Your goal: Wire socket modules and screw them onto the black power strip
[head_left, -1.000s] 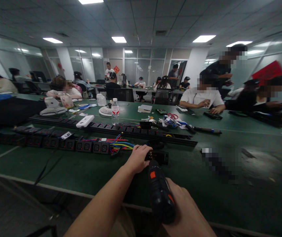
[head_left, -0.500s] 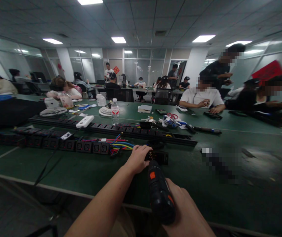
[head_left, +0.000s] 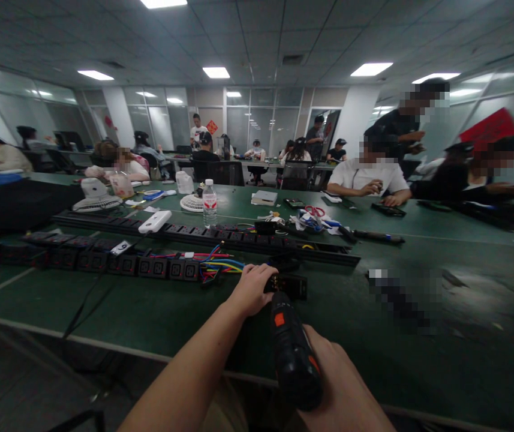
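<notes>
The big green table (head_left: 149, 315) looks almost the same as it did a second ago, and nothing on it has clearly moved. Across it lies a long black strip (head_left: 239, 239). Closer in is a row of black sockets (head_left: 152, 267). The black and orange drill (head_left: 296, 360) is in the right hand (head_left: 331, 363), which wraps around the handle, and its front end points at a small black part (head_left: 296, 287). The drill has stayed lined up there, so I think the work is still at that one spot. The left hand (head_left: 254, 288) has stayed put too, with its fingers bent over the left end of the small black part, holding it down on the table. That part sits just past the drill, to the right of the sockets. Colored wires (head_left: 227, 264) run from the sockets toward the left hand, but the hand hides where they end, so I can't tell if they join the part. Some tiny gold bits (head_left: 275, 283) show by the fingers, too small to make out well. The drill's tip is hard to see in the dark, so I can't tell if it is touching or turning. Most of the right hand's fingers are hidden behind the drill.
</notes>
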`<action>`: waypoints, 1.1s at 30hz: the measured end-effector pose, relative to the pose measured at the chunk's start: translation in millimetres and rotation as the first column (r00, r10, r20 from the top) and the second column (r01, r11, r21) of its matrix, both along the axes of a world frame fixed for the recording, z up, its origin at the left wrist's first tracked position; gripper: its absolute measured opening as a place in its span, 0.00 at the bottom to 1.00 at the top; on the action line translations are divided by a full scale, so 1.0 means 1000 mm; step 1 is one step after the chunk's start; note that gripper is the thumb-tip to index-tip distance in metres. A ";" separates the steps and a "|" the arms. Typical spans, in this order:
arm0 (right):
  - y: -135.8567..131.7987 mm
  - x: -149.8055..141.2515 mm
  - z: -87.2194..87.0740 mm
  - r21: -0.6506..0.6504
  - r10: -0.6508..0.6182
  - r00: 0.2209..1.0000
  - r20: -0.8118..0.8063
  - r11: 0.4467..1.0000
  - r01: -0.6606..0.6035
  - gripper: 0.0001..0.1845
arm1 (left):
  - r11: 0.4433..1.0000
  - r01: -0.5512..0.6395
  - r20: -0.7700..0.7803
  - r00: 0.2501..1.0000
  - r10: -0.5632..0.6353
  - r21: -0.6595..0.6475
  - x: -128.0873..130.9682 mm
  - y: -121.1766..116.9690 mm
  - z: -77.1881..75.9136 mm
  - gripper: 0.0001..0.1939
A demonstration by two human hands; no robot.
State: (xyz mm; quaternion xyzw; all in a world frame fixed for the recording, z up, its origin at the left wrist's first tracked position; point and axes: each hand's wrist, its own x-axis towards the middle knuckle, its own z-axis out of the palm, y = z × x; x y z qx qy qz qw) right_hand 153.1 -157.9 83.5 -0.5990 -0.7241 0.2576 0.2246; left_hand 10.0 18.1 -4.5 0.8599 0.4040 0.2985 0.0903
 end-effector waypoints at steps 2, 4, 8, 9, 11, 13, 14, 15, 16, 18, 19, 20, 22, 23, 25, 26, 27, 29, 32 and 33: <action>0.001 0.001 -0.001 -0.012 0.003 1.000 -0.006 1.000 -0.003 0.15 | 1.000 -0.005 -0.005 1.000 0.005 -0.006 0.000 0.000 -0.001 0.23; 0.001 0.002 -0.002 -0.006 0.012 1.000 -0.004 1.000 -0.012 0.15 | 1.000 -0.008 -0.006 1.000 0.008 -0.009 0.001 0.000 -0.001 0.23; 0.003 0.004 -0.004 -0.003 0.026 1.000 -0.003 1.000 -0.026 0.14 | 1.000 -0.002 0.001 1.000 0.002 0.006 0.001 0.000 -0.001 0.22; 0.003 0.004 -0.005 -0.006 0.025 1.000 -0.005 1.000 -0.025 0.14 | 1.000 -0.001 0.001 1.000 0.001 0.010 0.001 0.000 -0.001 0.22; 0.004 0.003 -0.005 -0.006 0.016 1.000 0.004 1.000 -0.016 0.15 | 1.000 0.005 0.001 1.000 -0.005 0.014 0.001 0.000 0.000 0.22; 0.004 0.003 -0.004 -0.002 0.006 1.000 0.021 1.000 -0.006 0.15 | 1.000 0.006 0.002 1.000 -0.006 0.014 0.000 0.000 0.000 0.22; 0.004 0.003 -0.004 -0.001 0.006 1.000 0.026 1.000 -0.006 0.15 | 1.000 0.006 0.000 1.000 -0.006 0.011 0.000 -0.001 0.001 0.22; 0.004 0.003 -0.004 0.001 0.006 1.000 0.028 1.000 -0.006 0.15 | 1.000 0.004 -0.003 1.000 -0.004 0.007 0.000 -0.001 0.001 0.22; 0.004 0.003 -0.003 0.002 0.008 1.000 0.028 1.000 -0.008 0.15 | 1.000 0.001 -0.006 1.000 -0.001 0.001 0.000 -0.001 0.001 0.22; 0.004 0.003 -0.003 0.009 0.008 1.000 0.028 1.000 -0.008 0.14 | 1.000 -0.002 -0.012 1.000 0.002 -0.006 0.000 -0.001 0.001 0.22; 0.004 0.003 -0.003 0.010 0.005 1.000 0.028 1.000 -0.006 0.14 | 1.000 -0.001 -0.012 1.000 0.001 -0.004 0.000 -0.001 0.001 0.22; 0.004 0.003 -0.004 0.012 0.003 1.000 0.026 1.000 -0.003 0.13 | 1.000 0.001 -0.010 1.000 -0.001 0.000 0.000 -0.001 0.001 0.22; 0.005 0.003 -0.005 0.018 0.004 1.000 0.017 1.000 -0.004 0.13 | 1.000 0.001 -0.007 1.000 -0.001 0.003 0.000 -0.001 0.001 0.22; 0.005 0.004 -0.006 0.022 0.006 1.000 0.013 1.000 -0.006 0.13 | 1.000 0.000 -0.008 1.000 0.000 0.001 0.000 -0.001 0.001 0.22; 0.004 0.004 -0.008 0.032 0.013 1.000 0.008 0.999 -0.013 0.13 | 1.000 -0.002 -0.010 1.000 0.002 -0.007 0.000 0.000 0.001 0.22; 0.004 0.004 -0.008 0.033 0.014 1.000 0.007 0.999 -0.015 0.14 | 1.000 -0.001 -0.008 1.000 0.001 -0.005 0.000 0.000 0.001 0.23; 0.004 0.004 -0.008 0.032 0.014 1.000 0.004 0.999 -0.014 0.14 | 1.000 0.001 -0.003 1.000 -0.001 0.001 0.000 -0.001 0.001 0.23; 0.005 0.004 -0.007 0.028 0.013 1.000 -0.007 1.000 -0.012 0.14 | 1.000 0.005 0.004 1.000 -0.005 0.011 0.001 -0.001 0.001 0.22; 0.006 0.004 -0.007 0.046 0.037 0.998 -0.053 0.998 -0.034 0.14 | 1.000 -0.001 -0.001 1.000 0.001 0.001 0.001 -0.001 0.001 0.22; 0.007 0.006 -0.010 0.063 0.056 0.995 -0.076 0.997 -0.052 0.14 | 1.000 -0.003 -0.005 1.000 0.003 -0.004 0.001 -0.001 0.001 0.22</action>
